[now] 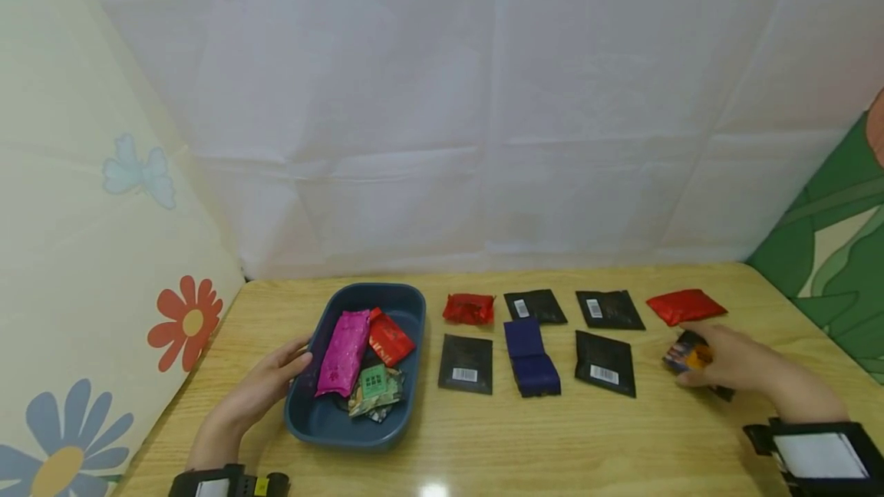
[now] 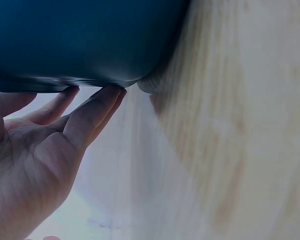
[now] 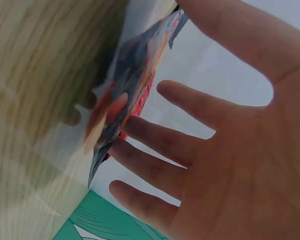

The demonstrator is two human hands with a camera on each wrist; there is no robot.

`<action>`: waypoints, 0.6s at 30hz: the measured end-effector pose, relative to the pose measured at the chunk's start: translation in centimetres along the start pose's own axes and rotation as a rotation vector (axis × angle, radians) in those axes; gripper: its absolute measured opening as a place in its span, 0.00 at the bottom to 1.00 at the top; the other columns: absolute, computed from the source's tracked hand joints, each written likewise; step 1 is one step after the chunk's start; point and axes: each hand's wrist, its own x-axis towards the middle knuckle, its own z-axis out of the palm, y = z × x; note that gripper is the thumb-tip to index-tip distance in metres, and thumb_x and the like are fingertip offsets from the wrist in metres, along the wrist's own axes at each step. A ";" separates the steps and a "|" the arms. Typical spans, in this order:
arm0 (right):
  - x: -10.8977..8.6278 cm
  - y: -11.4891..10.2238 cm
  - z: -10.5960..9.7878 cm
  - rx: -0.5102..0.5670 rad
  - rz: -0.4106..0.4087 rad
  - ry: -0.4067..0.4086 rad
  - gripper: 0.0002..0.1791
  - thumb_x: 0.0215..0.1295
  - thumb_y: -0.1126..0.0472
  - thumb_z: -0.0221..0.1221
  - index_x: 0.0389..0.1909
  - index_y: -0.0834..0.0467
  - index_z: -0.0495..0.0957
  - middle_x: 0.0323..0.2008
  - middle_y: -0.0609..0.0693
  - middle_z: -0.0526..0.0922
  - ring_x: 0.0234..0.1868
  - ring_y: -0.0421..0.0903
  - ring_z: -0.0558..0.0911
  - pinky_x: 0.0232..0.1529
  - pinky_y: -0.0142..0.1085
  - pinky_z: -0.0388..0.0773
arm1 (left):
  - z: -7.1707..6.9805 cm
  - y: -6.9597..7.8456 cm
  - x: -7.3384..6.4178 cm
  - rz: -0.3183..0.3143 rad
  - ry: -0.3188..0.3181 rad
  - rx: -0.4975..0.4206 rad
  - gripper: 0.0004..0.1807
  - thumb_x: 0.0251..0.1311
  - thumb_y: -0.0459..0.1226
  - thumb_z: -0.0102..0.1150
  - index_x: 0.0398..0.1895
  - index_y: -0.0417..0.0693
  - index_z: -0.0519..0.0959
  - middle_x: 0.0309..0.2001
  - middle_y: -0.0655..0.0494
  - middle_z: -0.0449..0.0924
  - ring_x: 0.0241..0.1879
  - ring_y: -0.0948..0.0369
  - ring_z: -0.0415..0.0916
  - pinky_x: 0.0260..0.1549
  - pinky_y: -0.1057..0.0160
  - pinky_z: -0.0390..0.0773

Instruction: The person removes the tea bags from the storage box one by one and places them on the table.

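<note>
My left hand is at the left side of a blue-grey plastic bin, its fingers extended. In the left wrist view, those fingertips meet the bin's rim. Inside the bin lie a pink packet, a red packet and small greenish packets. At the right, my right hand spreads over a dark snack packet with orange and blue print. Fingertips touch that packet in the right wrist view, the fingers fairly straight; the hand covers part of it in the head view.
Between the hands lie black packets with white labels, a folded purple packet and a small red packet. A larger red packet lies just beyond my right hand. A white cloth hangs behind the wooden table.
</note>
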 end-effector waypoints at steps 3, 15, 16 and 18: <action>0.1 0.2 0.2 0.002 0.003 -0.003 0.55 0.42 0.42 0.69 0.56 0.82 0.61 0.51 0.87 0.67 0.49 0.79 0.68 0.43 0.67 0.72 | 0.0 0.0 0.0 -0.001 0.002 -0.001 0.36 0.71 0.45 0.40 0.73 0.34 0.43 0.73 0.27 0.43 0.68 0.38 0.49 0.65 0.32 0.55; 0.0 -0.2 0.2 -0.016 0.088 -0.051 0.57 0.45 0.36 0.65 0.57 0.82 0.59 0.48 0.88 0.66 0.46 0.78 0.70 0.41 0.66 0.73 | 0.0 0.0 0.1 -0.010 0.007 0.003 0.36 0.70 0.45 0.41 0.73 0.35 0.44 0.73 0.27 0.44 0.69 0.38 0.50 0.65 0.32 0.54; 0.0 -0.2 0.1 -0.018 0.099 -0.058 0.57 0.45 0.36 0.64 0.57 0.82 0.59 0.48 0.89 0.65 0.45 0.78 0.70 0.41 0.66 0.73 | 0.0 -0.1 0.1 -0.011 0.008 0.003 0.36 0.70 0.45 0.41 0.73 0.35 0.44 0.73 0.27 0.44 0.68 0.38 0.50 0.65 0.32 0.54; -0.1 -0.4 0.0 -0.024 0.113 -0.062 0.58 0.45 0.35 0.64 0.57 0.82 0.59 0.47 0.89 0.65 0.45 0.77 0.71 0.40 0.65 0.73 | 0.0 -0.1 0.1 -0.011 0.007 0.004 0.36 0.70 0.45 0.41 0.73 0.35 0.44 0.72 0.27 0.45 0.68 0.38 0.51 0.64 0.32 0.56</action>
